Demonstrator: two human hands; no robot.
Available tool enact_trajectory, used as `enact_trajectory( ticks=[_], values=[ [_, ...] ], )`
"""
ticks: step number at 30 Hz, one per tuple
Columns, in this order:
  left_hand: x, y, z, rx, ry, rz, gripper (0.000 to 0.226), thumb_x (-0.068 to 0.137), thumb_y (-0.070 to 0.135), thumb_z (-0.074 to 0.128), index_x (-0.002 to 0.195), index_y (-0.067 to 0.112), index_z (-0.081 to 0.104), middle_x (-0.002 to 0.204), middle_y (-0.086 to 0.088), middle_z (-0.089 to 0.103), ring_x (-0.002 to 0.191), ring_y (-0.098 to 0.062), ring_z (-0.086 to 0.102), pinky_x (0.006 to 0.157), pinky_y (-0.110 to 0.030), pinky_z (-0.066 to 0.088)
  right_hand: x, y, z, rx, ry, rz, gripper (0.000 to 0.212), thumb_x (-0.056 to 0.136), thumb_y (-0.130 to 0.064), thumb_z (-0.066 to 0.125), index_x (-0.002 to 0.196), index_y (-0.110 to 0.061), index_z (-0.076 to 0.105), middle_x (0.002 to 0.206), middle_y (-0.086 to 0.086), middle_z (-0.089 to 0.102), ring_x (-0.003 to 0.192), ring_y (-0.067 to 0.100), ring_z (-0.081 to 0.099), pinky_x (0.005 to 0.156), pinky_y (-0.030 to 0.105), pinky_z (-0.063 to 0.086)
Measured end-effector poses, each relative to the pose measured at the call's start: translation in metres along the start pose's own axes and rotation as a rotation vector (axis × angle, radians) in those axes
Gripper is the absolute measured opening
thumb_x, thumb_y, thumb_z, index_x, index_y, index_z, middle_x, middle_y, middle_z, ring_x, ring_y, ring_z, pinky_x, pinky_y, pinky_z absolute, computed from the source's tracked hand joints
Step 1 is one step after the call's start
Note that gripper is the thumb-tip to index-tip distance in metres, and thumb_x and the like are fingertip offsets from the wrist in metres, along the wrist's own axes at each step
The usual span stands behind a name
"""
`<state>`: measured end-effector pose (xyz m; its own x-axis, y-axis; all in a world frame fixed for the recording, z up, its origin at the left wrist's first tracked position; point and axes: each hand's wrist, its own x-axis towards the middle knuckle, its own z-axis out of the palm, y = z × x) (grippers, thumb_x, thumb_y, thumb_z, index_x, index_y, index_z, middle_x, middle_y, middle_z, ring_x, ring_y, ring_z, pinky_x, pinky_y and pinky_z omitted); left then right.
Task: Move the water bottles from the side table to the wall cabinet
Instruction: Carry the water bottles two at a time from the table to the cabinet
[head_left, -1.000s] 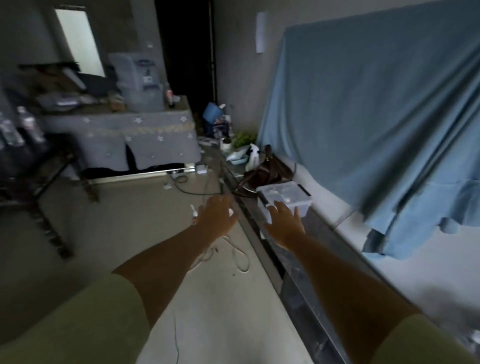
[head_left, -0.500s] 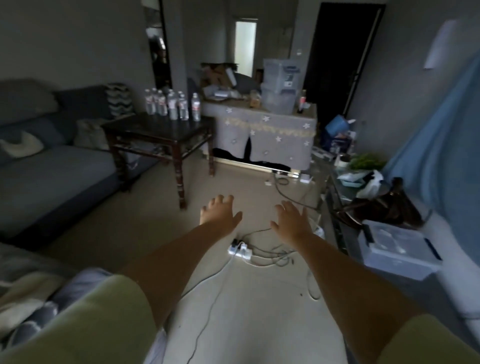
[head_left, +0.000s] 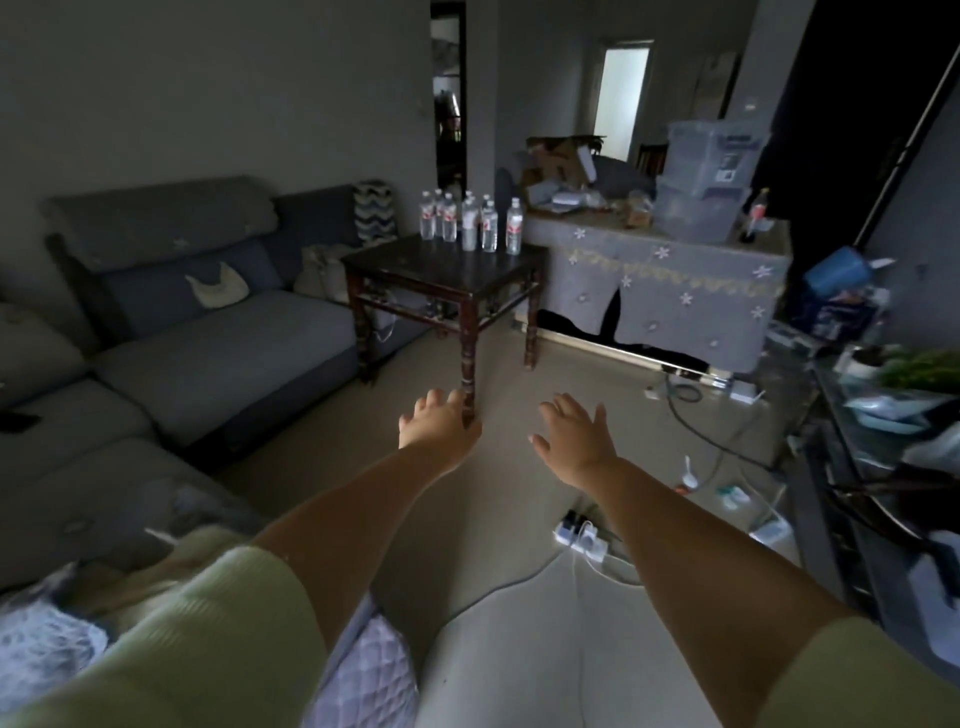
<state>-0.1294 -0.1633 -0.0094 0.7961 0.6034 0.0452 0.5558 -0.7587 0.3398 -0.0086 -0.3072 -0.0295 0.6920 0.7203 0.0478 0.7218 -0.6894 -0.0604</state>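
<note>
Several clear water bottles (head_left: 470, 224) with red-and-white labels stand upright in a cluster at the far edge of a dark wooden side table (head_left: 441, 270) in the middle of the room. My left hand (head_left: 436, 423) is stretched out in front of me, empty, fingers relaxed, overlapping the table's near leg in the picture. My right hand (head_left: 571, 434) reaches forward beside it with its fingers spread and nothing in it. Both hands are well short of the bottles. No wall cabinet shows in this view.
A grey sofa (head_left: 197, 332) runs along the left. Behind the side table stands a cloth-covered table (head_left: 670, 280) with plastic bins (head_left: 706, 182) and clutter. A power strip (head_left: 579, 538) and cables lie on the floor. A cluttered shelf (head_left: 883, 441) lines the right edge.
The view has swung left, from the blue cloth and the shelf to the sofa and side table, which is now nearer. Both hands stay empty and stretched forward.
</note>
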Motion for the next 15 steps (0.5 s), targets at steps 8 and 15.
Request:
enact_trajectory(
  ticks=[8,15],
  values=[
    [0.096,-0.006,-0.011,0.080,-0.025,0.115,0.053,0.095,0.042,0.045,0.142,0.020,0.035,0.143,-0.011,0.037,0.134,-0.030,0.034,0.108,-0.048,0.032,0.096,0.006,-0.008,0.072,-0.026,0.140,0.054,0.101,-0.038,0.039,0.149,-0.018,0.027,0.160,0.004,0.016,0.148,0.017,0.016,0.117,0.055,0.005],
    [0.172,-0.005,-0.007,0.055,-0.031,0.129,0.054,0.095,0.043,0.047,0.142,0.019,0.036,0.145,-0.009,0.035,0.135,-0.029,0.033,0.110,-0.049,0.031,0.170,0.021,-0.005,0.057,-0.068,0.132,0.053,0.100,-0.037,0.041,0.148,-0.018,0.029,0.160,0.005,0.016,0.148,0.018,0.015,0.117,0.056,0.005]
  ],
)
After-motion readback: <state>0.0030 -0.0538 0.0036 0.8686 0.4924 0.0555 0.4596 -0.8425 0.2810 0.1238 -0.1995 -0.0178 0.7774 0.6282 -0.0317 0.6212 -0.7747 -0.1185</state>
